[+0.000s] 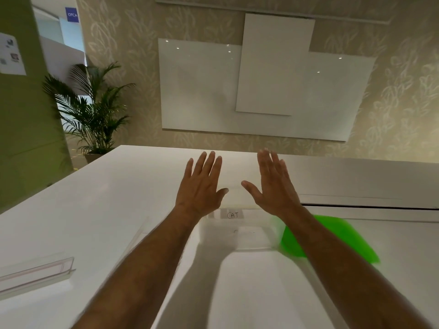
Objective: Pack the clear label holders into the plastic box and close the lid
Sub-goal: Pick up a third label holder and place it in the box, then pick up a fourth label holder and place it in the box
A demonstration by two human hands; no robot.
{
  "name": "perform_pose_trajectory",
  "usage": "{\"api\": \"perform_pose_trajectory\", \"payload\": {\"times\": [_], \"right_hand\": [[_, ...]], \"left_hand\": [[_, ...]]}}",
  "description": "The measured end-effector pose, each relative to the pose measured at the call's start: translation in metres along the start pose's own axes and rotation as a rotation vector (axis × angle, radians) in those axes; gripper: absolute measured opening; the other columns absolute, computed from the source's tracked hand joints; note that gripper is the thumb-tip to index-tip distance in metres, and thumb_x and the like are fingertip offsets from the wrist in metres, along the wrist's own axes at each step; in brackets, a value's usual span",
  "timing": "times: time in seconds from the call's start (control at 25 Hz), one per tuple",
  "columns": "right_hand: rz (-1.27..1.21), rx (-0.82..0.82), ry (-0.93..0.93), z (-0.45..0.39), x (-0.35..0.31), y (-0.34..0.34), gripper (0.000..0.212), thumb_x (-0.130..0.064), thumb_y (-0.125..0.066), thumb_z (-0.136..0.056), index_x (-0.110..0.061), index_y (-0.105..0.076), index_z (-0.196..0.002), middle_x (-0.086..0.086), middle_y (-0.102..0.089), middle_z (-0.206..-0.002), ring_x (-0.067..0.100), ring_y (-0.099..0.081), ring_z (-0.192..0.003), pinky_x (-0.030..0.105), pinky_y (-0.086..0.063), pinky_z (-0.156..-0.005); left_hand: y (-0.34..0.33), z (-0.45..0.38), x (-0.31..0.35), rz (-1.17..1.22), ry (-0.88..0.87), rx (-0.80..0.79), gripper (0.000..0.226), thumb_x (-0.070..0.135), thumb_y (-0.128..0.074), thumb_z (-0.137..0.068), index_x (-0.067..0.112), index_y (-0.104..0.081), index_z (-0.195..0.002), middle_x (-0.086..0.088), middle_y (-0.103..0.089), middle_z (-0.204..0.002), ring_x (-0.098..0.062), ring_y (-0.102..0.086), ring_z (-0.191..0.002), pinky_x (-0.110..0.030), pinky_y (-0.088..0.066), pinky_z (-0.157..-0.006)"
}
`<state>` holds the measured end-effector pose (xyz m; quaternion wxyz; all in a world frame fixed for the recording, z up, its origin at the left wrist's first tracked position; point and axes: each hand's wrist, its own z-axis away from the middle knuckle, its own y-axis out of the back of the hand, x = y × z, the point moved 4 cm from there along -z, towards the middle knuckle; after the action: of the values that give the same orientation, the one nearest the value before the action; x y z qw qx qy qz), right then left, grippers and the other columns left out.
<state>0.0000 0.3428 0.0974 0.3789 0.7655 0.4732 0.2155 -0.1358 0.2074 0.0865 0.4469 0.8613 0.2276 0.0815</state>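
- The fingers point(206, 162) of the left hand point(199, 188) are straight and slightly spread, thumb out to the side, holding nothing.
- The fingers point(268, 160) of the right hand point(273, 186) are likewise straight and close together, thumb angled inward, holding nothing; their tips are a little blurred.
- Both hands are stretched forward, backs up, side by side with a gap between the thumbs, above the far part of the white worktop point(95, 210) and beyond the box.
- The plastic box point(237, 233) sits on the worktop just under and between the two wrists; it is clear, almost colourless, with pale walls and a rounded rim, and hard to tell from the white surface.
- A white label point(232, 214) on its far wall reads "CAT" in handwriting.
- The box is open on top; what lies inside cannot be told.
- A bright green lid point(332, 238) lies flat just to the right of the box, partly hidden by the right forearm; whether it touches the box cannot be told.
- One clear label holder point(38, 274) lies at the near left of the worktop, well apart from the box: a long transparent strip with a folded edge.
- Another faint clear strip point(140, 233) lies beside the left forearm, blurred.
- Behind the worktop hang white boards point(261, 91) on a patterned wall; a potted palm point(92, 110) stands at the left.
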Motion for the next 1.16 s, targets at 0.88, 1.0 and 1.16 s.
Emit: {"api": "perform_pose_trajectory", "payload": {"times": [0.88, 1.0, 1.16], "right_hand": [[0.049, 0.033, 0.074, 0.053, -0.104, 0.004, 0.094, -0.074, -0.025, -0.087, -0.015, 0.004, -0.154, 0.013, 0.01, -0.163, 0.03, 0.011, -0.15, 0.058, -0.003, -0.119], [0.017, 0.027, 0.109, 0.052, -0.128, -0.005, 0.094, -0.075, -0.024, -0.086, -0.016, 0.002, -0.154, 0.011, 0.008, -0.163, 0.03, 0.01, -0.15, 0.058, -0.002, -0.119], [-0.047, 0.006, 0.17, 0.05, -0.161, -0.019, 0.093, -0.076, -0.025, -0.085, -0.019, -0.001, -0.155, 0.009, 0.007, -0.163, 0.029, 0.009, -0.15, 0.058, 0.001, -0.119]], "left_hand": [[0.056, 0.119, -0.084, -0.214, 0.262, 0.046, 0.103, 0.078, -0.03, -0.086, 0.014, 0.005, -0.158, -0.012, 0.008, -0.167, -0.034, 0.008, -0.153, -0.059, 0.0, -0.121], [0.062, 0.132, -0.102, -0.234, 0.3, 0.033, 0.103, 0.079, -0.029, -0.084, 0.015, 0.005, -0.158, -0.011, 0.009, -0.167, -0.034, 0.008, -0.153, -0.06, -0.001, -0.121], [0.069, 0.153, -0.122, -0.25, 0.343, 0.008, 0.104, 0.079, -0.029, -0.083, 0.015, 0.002, -0.159, -0.012, 0.007, -0.167, -0.035, 0.006, -0.153, -0.061, -0.003, -0.12]]}}
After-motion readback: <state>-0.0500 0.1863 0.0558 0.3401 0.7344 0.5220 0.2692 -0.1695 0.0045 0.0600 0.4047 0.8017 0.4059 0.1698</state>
